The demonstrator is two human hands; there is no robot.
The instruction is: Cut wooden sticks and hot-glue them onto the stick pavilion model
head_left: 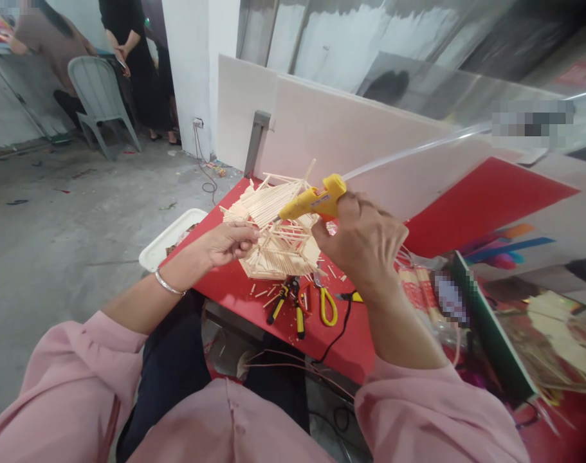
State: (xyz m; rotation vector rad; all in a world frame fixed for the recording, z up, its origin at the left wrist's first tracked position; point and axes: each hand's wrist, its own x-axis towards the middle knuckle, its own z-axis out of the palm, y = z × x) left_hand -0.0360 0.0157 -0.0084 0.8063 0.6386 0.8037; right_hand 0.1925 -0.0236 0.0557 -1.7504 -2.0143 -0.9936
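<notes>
In my right hand (365, 235) is a yellow hot glue gun (316, 200), its nozzle pointing left and down. A long clear glue stick (408, 151) juts from its back end. My left hand (232, 243) is closed in a pinch close to the nozzle tip; what the fingertips grip is too small to make out. Beneath both hands, a model of thin wooden sticks (273, 202) with a latticed frame lies on the red table (235, 286). My hands hide part of it.
Near the table's front lie black-and-yellow pliers (293, 302), yellow-handled scissors (328, 307) and stick offcuts (261, 294). A white tray (160, 241) is at the left. White boards (331, 122) lean behind. A green-edged board (490, 328) stands right. Other people (133, 64) are beyond a plastic chair (97, 90).
</notes>
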